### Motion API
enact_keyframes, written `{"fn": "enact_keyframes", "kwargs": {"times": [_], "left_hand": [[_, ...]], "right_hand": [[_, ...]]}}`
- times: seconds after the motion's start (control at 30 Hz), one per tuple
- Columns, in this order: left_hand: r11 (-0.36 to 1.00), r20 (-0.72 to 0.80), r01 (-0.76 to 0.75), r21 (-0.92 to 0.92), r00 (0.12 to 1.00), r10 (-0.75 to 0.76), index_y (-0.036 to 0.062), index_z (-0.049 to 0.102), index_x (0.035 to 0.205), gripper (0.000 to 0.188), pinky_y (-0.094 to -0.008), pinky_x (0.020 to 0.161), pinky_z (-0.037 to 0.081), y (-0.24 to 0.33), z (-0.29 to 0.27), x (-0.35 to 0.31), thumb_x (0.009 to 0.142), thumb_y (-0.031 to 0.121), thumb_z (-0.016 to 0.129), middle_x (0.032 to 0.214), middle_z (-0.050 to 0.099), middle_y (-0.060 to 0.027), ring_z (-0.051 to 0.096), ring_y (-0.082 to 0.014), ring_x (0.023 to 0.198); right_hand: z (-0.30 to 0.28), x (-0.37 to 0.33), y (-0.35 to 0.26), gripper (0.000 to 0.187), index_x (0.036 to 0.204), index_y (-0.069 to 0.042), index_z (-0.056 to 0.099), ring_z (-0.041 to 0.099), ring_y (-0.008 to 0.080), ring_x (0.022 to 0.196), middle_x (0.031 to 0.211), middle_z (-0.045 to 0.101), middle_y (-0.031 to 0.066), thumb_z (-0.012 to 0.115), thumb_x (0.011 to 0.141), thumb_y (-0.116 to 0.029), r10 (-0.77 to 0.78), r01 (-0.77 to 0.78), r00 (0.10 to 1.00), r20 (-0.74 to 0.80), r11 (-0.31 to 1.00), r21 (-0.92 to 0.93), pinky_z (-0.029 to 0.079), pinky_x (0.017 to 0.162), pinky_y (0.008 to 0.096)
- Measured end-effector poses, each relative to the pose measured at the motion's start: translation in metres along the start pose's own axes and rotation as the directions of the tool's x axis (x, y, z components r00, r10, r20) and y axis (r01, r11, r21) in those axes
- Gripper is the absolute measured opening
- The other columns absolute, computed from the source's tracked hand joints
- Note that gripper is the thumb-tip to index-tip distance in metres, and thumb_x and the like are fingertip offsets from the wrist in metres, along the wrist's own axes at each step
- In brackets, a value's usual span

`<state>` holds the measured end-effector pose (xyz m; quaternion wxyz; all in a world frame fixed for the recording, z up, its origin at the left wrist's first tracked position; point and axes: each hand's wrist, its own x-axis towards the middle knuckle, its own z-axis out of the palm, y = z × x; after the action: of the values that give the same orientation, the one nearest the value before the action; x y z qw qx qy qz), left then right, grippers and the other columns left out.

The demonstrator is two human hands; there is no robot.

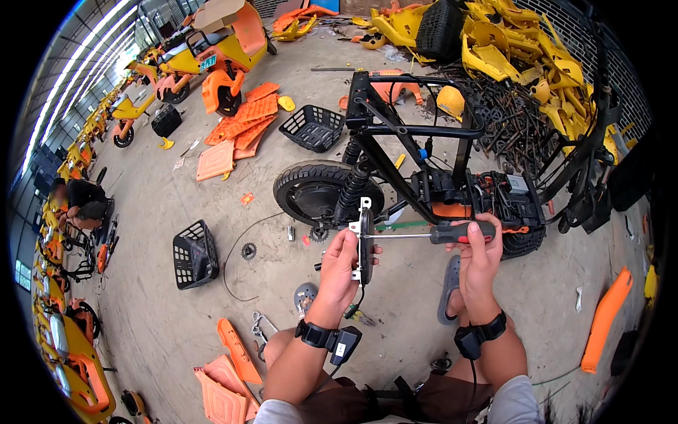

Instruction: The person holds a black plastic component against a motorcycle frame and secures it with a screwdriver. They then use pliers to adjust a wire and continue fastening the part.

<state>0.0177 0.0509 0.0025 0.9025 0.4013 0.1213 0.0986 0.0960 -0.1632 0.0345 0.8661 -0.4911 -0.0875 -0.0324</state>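
1. Far right, the black scooter frame (395,177) stands bare of body panels; its spoked-less rear wheel (307,192) remains mounted.
2. The right hand (482,256) curls closed, thumb and fingers pinching the screwdriver (452,234) by its handle, shaft pointing left.
3. The left hand (339,268) clasps the thin, round black part (365,251) with white tabs, held upright on the near side of the wheel, off the frame.
4. The screwdriver's tip seems to meet that part, but whether any screw is loosened or tightened, I cannot tell.
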Motion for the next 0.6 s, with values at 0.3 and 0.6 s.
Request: {"fn": "enact_keyframes", "kwargs": {"times": [0.3, 0.6], "left_hand": [[0.987, -0.055, -0.042, 0.155, 0.997, 0.051, 0.0034, 0.055, 0.115, 0.041, -0.0351, 0.075, 0.056, 0.003, 0.001, -0.002, 0.102, 0.041, 0.047, 0.104, 0.066, -0.0112, 0.067, -0.0227, 0.088], [0.965, -0.103, -0.064, 0.256, 0.99, 0.093, 0.0041, 0.054, 0.113, 0.036, -0.0345, 0.074, 0.055, 0.001, -0.002, -0.003, 0.103, 0.037, 0.048, 0.1, 0.067, -0.0093, 0.068, -0.0218, 0.086]], "right_hand": [[-0.009, 0.009, 0.01, 0.032, 0.102, -0.005, 0.052, 0.056, 0.0132, 0.049, 0.071, 0.059, 0.0065, 0.063, 0.096, -0.033, 0.233, -0.252, 0.965, -0.122, 0.954, -0.165, 0.044, 0.042, 0.0264], [-0.008, 0.008, 0.011, 0.023, 0.101, -0.007, 0.054, 0.044, 0.0061, 0.045, 0.067, 0.058, 0.0019, 0.062, 0.096, -0.027, 0.176, -0.198, 0.976, -0.129, 0.963, -0.185, 0.034, 0.041, 0.0217]]}}
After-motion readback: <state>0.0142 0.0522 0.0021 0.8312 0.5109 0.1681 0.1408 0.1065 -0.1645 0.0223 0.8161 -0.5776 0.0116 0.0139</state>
